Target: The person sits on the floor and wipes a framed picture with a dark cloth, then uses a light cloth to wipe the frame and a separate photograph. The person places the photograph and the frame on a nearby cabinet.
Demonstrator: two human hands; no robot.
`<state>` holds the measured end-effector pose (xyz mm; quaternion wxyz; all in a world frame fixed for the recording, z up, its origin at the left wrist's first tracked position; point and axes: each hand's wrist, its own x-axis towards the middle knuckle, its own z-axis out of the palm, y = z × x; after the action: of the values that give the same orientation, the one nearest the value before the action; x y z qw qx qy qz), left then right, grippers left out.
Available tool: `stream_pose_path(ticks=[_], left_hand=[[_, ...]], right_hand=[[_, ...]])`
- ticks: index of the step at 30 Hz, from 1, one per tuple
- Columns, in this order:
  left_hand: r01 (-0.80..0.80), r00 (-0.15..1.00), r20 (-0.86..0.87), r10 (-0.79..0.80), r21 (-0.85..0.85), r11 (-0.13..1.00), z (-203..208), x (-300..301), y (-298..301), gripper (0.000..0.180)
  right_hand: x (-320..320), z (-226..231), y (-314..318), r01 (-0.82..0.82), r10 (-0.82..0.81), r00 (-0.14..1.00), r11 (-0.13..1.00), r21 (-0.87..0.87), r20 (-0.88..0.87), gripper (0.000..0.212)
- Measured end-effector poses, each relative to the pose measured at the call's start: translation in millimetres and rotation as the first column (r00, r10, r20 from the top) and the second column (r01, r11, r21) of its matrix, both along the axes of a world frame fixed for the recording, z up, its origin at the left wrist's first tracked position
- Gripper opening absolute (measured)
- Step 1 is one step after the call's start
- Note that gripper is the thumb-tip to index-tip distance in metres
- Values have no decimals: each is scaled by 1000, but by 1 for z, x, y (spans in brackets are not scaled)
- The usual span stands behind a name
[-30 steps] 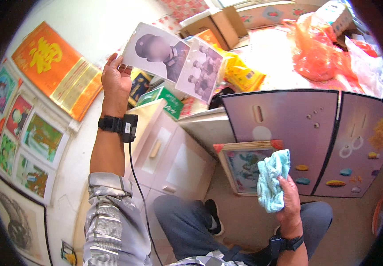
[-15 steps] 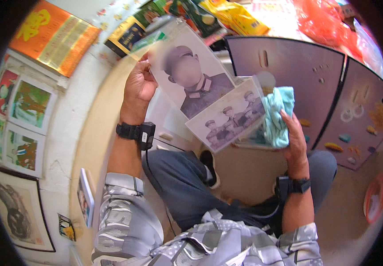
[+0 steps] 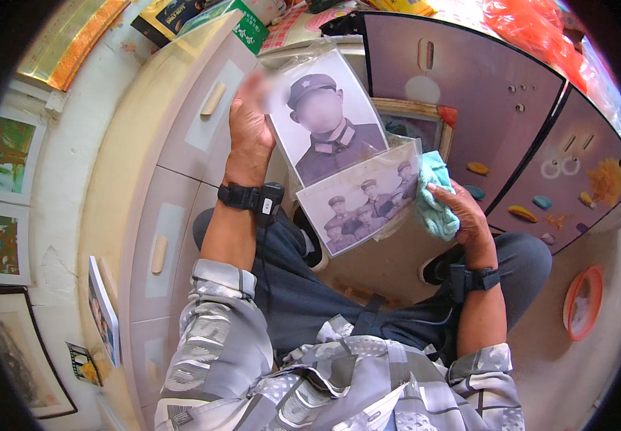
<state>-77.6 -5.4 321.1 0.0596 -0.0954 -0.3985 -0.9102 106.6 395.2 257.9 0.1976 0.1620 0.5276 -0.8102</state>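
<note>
My left hand [image 3: 249, 133] is closed on the upper left edge of a black-and-white portrait photo [image 3: 339, 144] in a clear plastic sleeve. The portrait shows a uniformed person in a cap. A smaller black-and-white group photo [image 3: 361, 208], also in clear plastic, overlaps the portrait's lower end and tilts up to the right. Whether the two are joined cannot be made out. My right hand [image 3: 466, 215] grips a folded teal cloth [image 3: 436, 197], pressed close to the group photo's right edge. Both photos hang in the air above my knees.
Behind the photos, a picture frame [image 3: 445, 133] leans near purple cabinet doors [image 3: 468, 79]. A pale cabinet with drawers [image 3: 158, 251] stands on my left, a small picture panel [image 3: 103, 309] on its top. An orange-rimmed basin [image 3: 583, 302] is at right; red plastic bags [image 3: 526, 32] lie beyond.
My left hand and both photos have shifted lower and nearer to me, and the portrait stands more upright. The picture frame behind now shows more. The cloth stays in my right hand.
</note>
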Motion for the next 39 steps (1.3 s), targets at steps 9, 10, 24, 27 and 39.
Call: stream_pose_path(ticks=[9,10,24,27,39], left_hand=[[-151,985,81,151,-4,988,14,7,17,35],[-157,984,89,156,0,988,14,8,19,35],[-250,931,290,223,58,967,13,16,18,22],[-224,936,300,186,99,970,9,20,13,21],[-114,892,452,27,165,980,-16,12,4,28]], right_hand=[[-2,-5,3,-89,69,982,990,107,174,41],[0,-4,5,-90,70,981,990,108,180,42],[16,10,12,-108,114,970,993,-42,214,48],[25,10,16,-62,74,972,996,-61,224,49],[38,-7,28,-35,67,989,973,-228,132,44]])
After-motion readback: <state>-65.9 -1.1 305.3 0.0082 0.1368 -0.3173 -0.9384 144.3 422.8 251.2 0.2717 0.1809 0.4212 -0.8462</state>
